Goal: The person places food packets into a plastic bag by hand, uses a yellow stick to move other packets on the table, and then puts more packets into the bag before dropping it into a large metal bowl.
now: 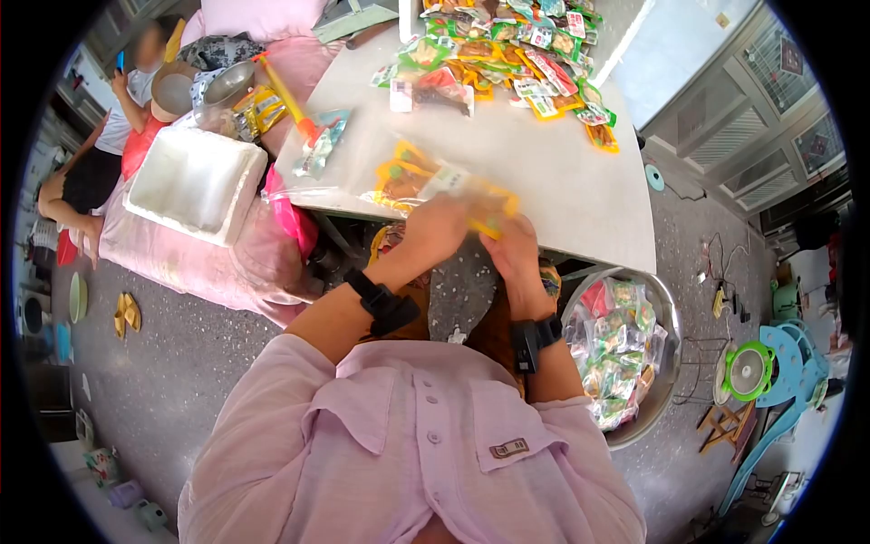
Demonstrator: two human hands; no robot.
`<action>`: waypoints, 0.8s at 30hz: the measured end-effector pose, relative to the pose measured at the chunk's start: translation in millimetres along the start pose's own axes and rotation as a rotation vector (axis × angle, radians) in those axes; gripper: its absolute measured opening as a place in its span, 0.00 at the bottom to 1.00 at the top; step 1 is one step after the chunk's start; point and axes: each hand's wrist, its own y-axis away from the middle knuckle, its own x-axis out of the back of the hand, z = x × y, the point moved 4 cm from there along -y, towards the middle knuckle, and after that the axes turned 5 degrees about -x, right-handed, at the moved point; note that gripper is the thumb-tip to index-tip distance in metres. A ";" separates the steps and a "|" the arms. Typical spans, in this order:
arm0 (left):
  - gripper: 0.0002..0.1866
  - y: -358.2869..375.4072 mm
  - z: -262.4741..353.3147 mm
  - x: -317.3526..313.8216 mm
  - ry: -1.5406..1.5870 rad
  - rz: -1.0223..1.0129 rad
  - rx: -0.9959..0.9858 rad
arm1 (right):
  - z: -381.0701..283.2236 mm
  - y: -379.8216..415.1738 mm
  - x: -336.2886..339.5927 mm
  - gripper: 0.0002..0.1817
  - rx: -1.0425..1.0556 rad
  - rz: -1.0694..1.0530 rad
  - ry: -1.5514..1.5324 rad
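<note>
Over the front edge of the white table, my left hand and my right hand are close together at a yellow packet, which is blurred. My right hand pinches its lower right end. The fingers of my left hand are smeared by motion at its left end. Just left of it, more yellow packets lie on the table beside a clear plastic bag. A heap of colourful packets covers the far part of the table.
A metal basin full of packets stands on the floor at right. At left are a white foam box on a pink cloth, a yellow and orange tool and a teal packet. A person sits at upper left.
</note>
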 end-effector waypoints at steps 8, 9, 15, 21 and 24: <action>0.10 5.2 1.2 2.5 -0.036 0.003 -0.023 | 7.0 -17.4 -32.6 0.06 -0.075 0.007 0.506; 0.11 7.0 0.7 2.5 -0.041 0.015 -0.048 | 4.7 -18.9 -30.9 0.07 -0.077 -0.022 0.590; 0.13 15.9 -7.2 -8.4 -0.112 -0.004 -0.115 | -7.1 -11.1 -43.0 0.07 -0.007 -0.054 0.937; 0.20 29.7 -2.8 -2.6 -0.187 -0.030 -0.254 | -21.3 -39.0 -8.8 0.10 0.184 -0.034 1.254; 0.22 38.7 -11.4 -12.0 -0.300 -0.036 -0.330 | -34.3 -37.1 -11.0 0.13 0.513 0.122 1.409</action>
